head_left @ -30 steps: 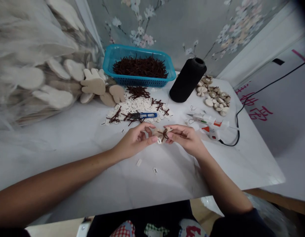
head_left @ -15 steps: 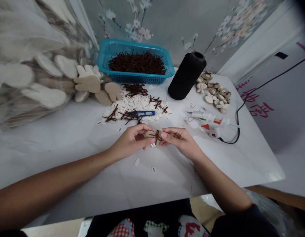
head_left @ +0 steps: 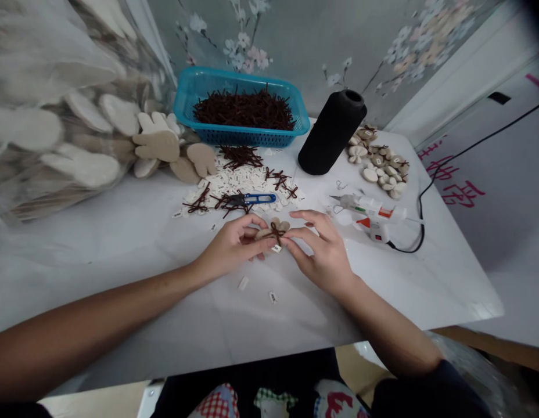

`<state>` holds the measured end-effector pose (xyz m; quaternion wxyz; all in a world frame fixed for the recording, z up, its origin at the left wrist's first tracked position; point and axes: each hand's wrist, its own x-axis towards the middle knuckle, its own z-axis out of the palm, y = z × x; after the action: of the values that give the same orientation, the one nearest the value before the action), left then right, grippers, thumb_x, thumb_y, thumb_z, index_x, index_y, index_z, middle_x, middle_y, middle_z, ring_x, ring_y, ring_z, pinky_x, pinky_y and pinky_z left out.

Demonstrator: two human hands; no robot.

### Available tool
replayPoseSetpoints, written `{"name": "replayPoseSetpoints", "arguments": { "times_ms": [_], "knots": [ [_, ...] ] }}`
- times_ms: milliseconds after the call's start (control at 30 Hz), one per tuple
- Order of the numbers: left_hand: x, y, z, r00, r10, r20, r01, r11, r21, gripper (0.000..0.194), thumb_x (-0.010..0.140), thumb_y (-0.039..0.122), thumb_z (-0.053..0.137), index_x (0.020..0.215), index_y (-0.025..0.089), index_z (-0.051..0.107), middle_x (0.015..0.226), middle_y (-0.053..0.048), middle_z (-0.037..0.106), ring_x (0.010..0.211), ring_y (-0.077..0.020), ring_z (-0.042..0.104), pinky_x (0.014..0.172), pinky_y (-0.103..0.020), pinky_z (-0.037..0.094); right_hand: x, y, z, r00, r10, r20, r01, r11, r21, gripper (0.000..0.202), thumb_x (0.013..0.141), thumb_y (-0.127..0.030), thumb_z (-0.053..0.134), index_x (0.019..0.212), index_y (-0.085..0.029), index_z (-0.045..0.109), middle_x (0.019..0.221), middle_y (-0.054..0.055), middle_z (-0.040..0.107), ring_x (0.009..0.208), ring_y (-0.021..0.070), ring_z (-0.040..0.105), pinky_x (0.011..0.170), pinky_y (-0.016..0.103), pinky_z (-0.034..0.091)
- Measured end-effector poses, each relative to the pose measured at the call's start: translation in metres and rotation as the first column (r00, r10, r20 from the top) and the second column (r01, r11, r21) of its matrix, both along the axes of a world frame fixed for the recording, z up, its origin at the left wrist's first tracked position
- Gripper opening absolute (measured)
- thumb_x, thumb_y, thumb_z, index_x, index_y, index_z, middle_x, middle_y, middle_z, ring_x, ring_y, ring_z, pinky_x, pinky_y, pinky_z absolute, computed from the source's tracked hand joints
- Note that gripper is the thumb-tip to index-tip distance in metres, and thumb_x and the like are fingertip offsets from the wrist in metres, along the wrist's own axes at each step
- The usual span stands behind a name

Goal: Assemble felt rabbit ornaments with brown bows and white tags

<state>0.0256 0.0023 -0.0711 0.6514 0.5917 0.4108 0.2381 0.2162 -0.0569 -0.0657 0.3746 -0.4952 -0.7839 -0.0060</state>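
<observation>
Moved since the earlier frame: right hand (head_left: 319,252), its upper fingers now lifted and fanned, where they had been folded close at the work; thumb and one finger meet in a pinch at the right edge of a petalled felt piece (head_left: 284,224), though whether cord or felt lies between the tips cannot be told; left hand (head_left: 232,244), curled, gripping the same piece by its left side between thumb and fingers; felt piece, beige, held between both hands above the front part of the white table (head_left: 165,325); on its face, one brown bow (head_left: 276,231); at its lower edge, one small printed label (head_left: 276,248); nearer the table's front edge, two loose labels (head_left: 243,283) (head_left: 273,297); beyond the hands, blue-handled snips (head_left: 258,199), resting on brown bows beside a heap of labels (head_left: 239,181); behind these, blue basket (head_left: 247,137), filled with brown bows; to its right, black cone (head_left: 328,136), upright but leaning in view; farther right, cluster of felt pieces (head_left: 383,165); in front of that, glue gun (head_left: 378,212), lying down, cord attached.
</observation>
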Motion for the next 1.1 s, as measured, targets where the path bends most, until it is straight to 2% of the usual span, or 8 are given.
{"name": "replayPoseSetpoints", "arguments": {
  "times_ms": [133, 300, 533, 800, 967, 1100],
  "knots": [
    [0.0009, -0.0013, -0.0009, 0.999, -0.007, 0.032, 0.008, 1.000, -0.006, 0.030, 0.072, 0.033, 0.073, 0.085, 0.019, 0.051, 0.069, 0.004, 0.065, 0.057, -0.0087, 0.060, 0.050, -0.016, 0.046, -0.0017, 0.0005, -0.0002, 0.999, -0.009, 0.037, 0.008, 1.000, 0.024, 0.006, 0.087, -0.019, 0.060, 0.093, -0.021, 0.060, 0.114, 0.009, 0.059, 0.106, 0.0230, 0.054, 0.086, 0.040, 0.052],
    [0.0006, -0.0036, -0.0020, 0.996, -0.045, 0.075, 0.041, 0.998, 0.054, 0.026, 0.075, 0.031, 0.071, 0.084, 0.019, 0.050, 0.070, 0.004, 0.064, 0.060, -0.0081, 0.059, 0.056, -0.018, 0.049, -0.0038, 0.0015, -0.0015, 0.997, 0.032, 0.070, -0.032, 0.999, -0.004, 0.008, 0.091, -0.015, 0.052, 0.096, -0.018, 0.058, 0.111, 0.010, 0.060, 0.105, 0.0232, 0.052, 0.088, 0.040, 0.050],
    [0.0001, -0.0068, -0.0033, 0.999, -0.038, -0.002, 0.038, 0.993, 0.109, 0.025, 0.081, 0.040, 0.063, 0.082, 0.019, 0.050, 0.069, 0.003, 0.060, 0.060, -0.0092, 0.058, 0.053, -0.018, 0.046, -0.0086, 0.0020, -0.0052, 0.992, 0.016, 0.125, -0.009, 0.999, -0.051, 0.013, 0.094, -0.015, 0.043, 0.097, -0.016, 0.056, 0.103, 0.011, 0.060, 0.099, 0.0233, 0.050, 0.084, 0.039, 0.047],
    [0.0039, -0.0091, -0.0033, 0.998, 0.000, -0.069, 0.014, 0.979, 0.205, 0.022, 0.078, 0.034, 0.064, 0.075, 0.018, 0.050, 0.060, 0.005, 0.051, 0.054, -0.0074, 0.048, 0.050, -0.017, 0.040, -0.0102, 0.0012, -0.0010, 0.998, 0.038, 0.055, -0.034, 0.996, -0.086, 0.012, 0.094, -0.014, 0.041, 0.095, -0.015, 0.053, 0.099, 0.012, 0.059, 0.096, 0.0222, 0.050, 0.085, 0.039, 0.046],
    [0.0031, -0.0092, -0.0032, 0.998, 0.000, -0.060, 0.013, 0.977, 0.213, 0.023, 0.078, 0.035, 0.064, 0.075, 0.018, 0.050, 0.063, 0.004, 0.054, 0.055, -0.0081, 0.051, 0.051, -0.018, 0.041, -0.0085, -0.0003, 0.0028, 1.000, 0.027, -0.010, -0.028, 0.992, -0.125, 0.012, 0.094, -0.016, 0.041, 0.095, -0.019, 0.053, 0.099, 0.010, 0.059, 0.096, 0.0221, 0.053, 0.083, 0.039, 0.047],
    [0.0021, -0.0091, -0.0048, 0.998, -0.008, -0.055, 0.019, 0.978, 0.209, 0.022, 0.079, 0.036, 0.063, 0.077, 0.019, 0.050, 0.064, 0.004, 0.056, 0.057, -0.0091, 0.054, 0.052, -0.018, 0.043, -0.0041, -0.0013, 0.0041, 1.000, 0.020, -0.023, -0.023, 0.994, -0.108, 0.008, 0.092, -0.018, 0.047, 0.094, -0.020, 0.055, 0.101, 0.009, 0.058, 0.096, 0.0220, 0.053, 0.083, 0.040, 0.048]
  ]
}}
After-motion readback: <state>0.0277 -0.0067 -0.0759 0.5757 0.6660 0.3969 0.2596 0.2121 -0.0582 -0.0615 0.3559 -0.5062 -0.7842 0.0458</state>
